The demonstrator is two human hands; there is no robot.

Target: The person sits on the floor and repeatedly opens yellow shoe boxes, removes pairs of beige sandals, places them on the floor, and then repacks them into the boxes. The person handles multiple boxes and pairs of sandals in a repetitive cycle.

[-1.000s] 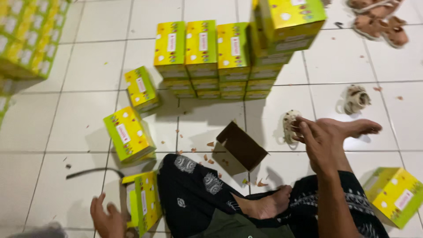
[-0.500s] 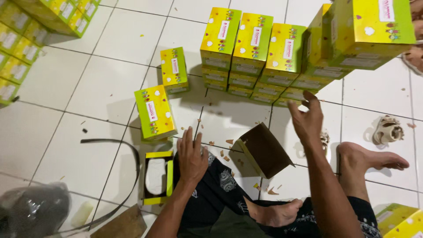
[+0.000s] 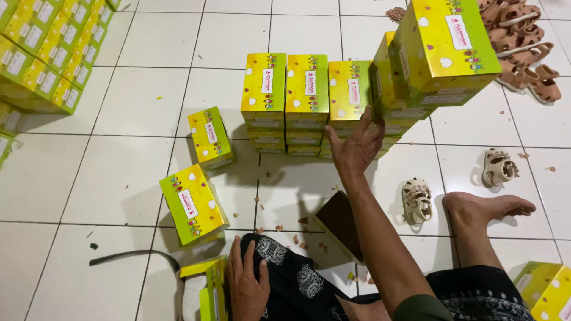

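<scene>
My right hand [image 3: 355,145] is raised with fingers spread, its fingertips at the side of a tall stack of yellow-green shoe boxes [image 3: 443,50]; it holds nothing. My left hand [image 3: 245,284] rests flat on my patterned trouser leg, beside an open yellow box [image 3: 209,288] at the bottom edge. A brown open box [image 3: 340,224] lies on the floor under my right forearm. A row of three box stacks [image 3: 306,98] stands behind it.
Two loose yellow boxes [image 3: 193,202] [image 3: 209,137] lie on the white tiles at left. Small beige sandals [image 3: 417,199] [image 3: 496,166] sit near my bare foot [image 3: 485,208]. More sandals [image 3: 523,50] are piled top right, more boxes [image 3: 38,50] top left. A dark strap [image 3: 134,257] curves bottom left.
My right hand rose from near the floor up to the tall stack of boxes. My left hand shifted on my leg towards the open box. The view moved closer to the stacks.
</scene>
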